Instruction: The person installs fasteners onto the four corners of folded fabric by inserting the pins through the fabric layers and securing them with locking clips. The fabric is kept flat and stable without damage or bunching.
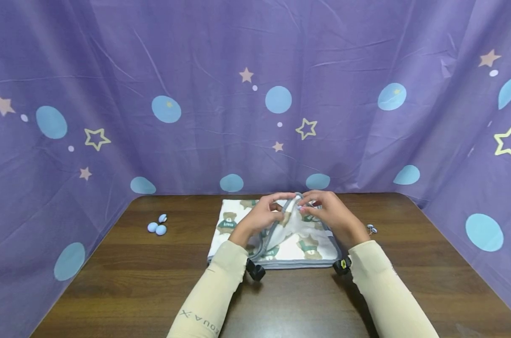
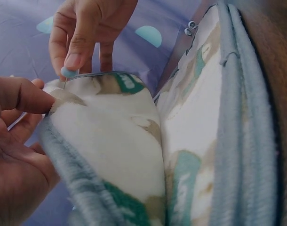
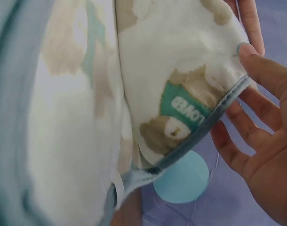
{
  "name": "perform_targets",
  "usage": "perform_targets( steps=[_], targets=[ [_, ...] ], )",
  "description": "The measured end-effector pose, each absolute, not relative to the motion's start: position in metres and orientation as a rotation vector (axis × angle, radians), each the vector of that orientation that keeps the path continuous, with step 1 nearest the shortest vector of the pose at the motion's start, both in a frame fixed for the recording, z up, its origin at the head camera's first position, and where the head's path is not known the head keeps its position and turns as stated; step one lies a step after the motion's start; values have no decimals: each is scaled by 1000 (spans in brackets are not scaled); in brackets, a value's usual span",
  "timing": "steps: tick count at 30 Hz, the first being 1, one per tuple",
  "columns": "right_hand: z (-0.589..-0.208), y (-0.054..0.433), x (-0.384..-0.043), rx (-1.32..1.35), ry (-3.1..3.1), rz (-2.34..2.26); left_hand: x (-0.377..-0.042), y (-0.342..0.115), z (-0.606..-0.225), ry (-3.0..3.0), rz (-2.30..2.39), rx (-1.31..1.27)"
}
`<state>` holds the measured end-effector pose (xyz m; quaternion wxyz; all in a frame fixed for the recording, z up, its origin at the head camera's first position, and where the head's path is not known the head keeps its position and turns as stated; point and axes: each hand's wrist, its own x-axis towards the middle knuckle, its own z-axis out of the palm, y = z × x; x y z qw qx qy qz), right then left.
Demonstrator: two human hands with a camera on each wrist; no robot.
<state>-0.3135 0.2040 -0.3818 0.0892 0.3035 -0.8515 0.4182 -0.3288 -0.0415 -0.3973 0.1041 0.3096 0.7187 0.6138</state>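
Cream fabric sleeves (image 1: 215, 286), bottom centre: I watch the left hand (image 1: 261, 215) pinch white bear-print cloth (image 1: 289, 249), the right hand (image 1: 329, 209) a blue round-headed pin (image 2: 69, 72) (pinning, I judge; steady push next).

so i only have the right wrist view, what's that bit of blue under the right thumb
Observer: The left wrist view shows a blue-headed pin pinched by the right hand, its thin shaft running down toward the blanket.
Operator: ok any similar blue bits left of the blanket
Observer: Yes, in the head view three pale blue round pieces lie there on the wooden table.
Operator: and to the right of it
Observer: Two small round-headed pieces lie there, just past the right wrist.
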Motion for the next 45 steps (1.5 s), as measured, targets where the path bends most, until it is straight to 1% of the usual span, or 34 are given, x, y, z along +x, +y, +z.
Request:
perform_targets(
  steps=[8,14,26,36,40,45],
  targets=[
    [-394,195,-319,823,-2463,1305,-329,-38,-399,2111,1841,965],
    [-396,193,-318,768,-2399,1315,-330,-37,-398,2075,1871,956],
    [-394,187,-319,764,-2306,1210,-324,-41,-386,2014,1877,919],
    [-394,186,-320,780,-2287,1128,-328,-40,-397,2037,1932,924],
    [-395,186,-321,794,-2281,1087,-328,-40,-398,2045,1981,872],
    [-398,187,-322,851,-2271,1057,-328,-39,-397,2108,2019,720]
  ],
)
